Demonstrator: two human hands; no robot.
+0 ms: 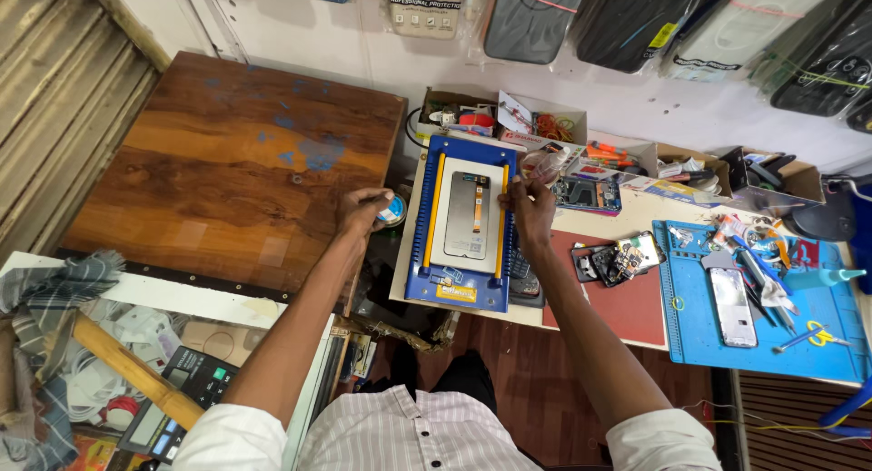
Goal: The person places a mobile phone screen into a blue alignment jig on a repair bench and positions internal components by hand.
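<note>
Here both arms reach forward from striped sleeves, elbows bent a little outward, toward a blue machine (460, 289) standing on the white bench (604, 218). The left hand (363, 212) is curled at the machine's left edge, just over the corner of the wooden board (227, 162), its fingers closed round a small round spool (391, 209) with a blue-and-white face. The right hand (530, 208) sits at the machine's upper right rail, knuckles up, thumb and fingertips pinched together; whatever they grip is too fine to make out. Between the two hands a phone screen (466, 215) lies flat, face down, on the machine's pale plate, framed by two yellow rails. Right of the right forearm lie phone parts (616, 257) on a red mat (627, 303), and beyond them a blue mat (690, 330) carries another phone (732, 306) and tools.
</note>
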